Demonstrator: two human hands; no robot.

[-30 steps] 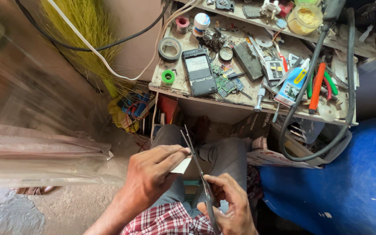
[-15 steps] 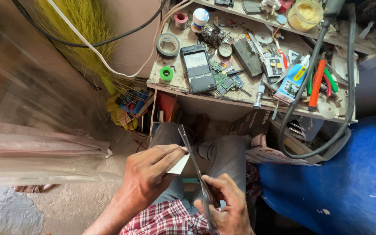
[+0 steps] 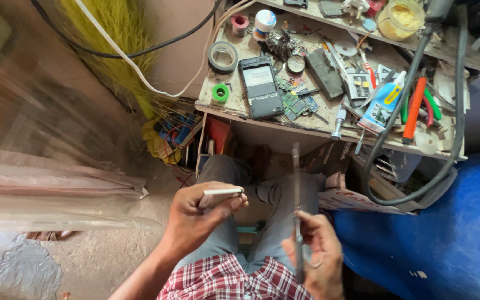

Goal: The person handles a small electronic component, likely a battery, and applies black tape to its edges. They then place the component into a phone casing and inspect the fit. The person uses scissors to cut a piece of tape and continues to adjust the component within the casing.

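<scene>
The left hand (image 3: pixel 198 214) pinches a small white card (image 3: pixel 220 193) between thumb and fingertips, closed on its near end so the free end juts out to the right, level and flat, toward the other hand. The right hand (image 3: pixel 315 253) is wrapped shut around the lower part of a thin dark panel (image 3: pixel 296 189), held edge-on and upright over the lap; seen this way it shows only as a narrow strip, and its upper edge rises well above the grip toward the bench (image 3: pixel 262 125). Card and panel are apart, with a gap between the card's tip and the panel's edge (the two hands sit at about the same height, which keeps that edge within reach of the card).

Beyond the panel's top, on the bench, lies an opened phone (image 3: pixel 260 87) face up, with a tape roll (image 3: pixel 222 56) to its left and a green ring (image 3: pixel 220 93) below that; red and green pliers (image 3: pixel 416 108) lie far off to the right.
</scene>
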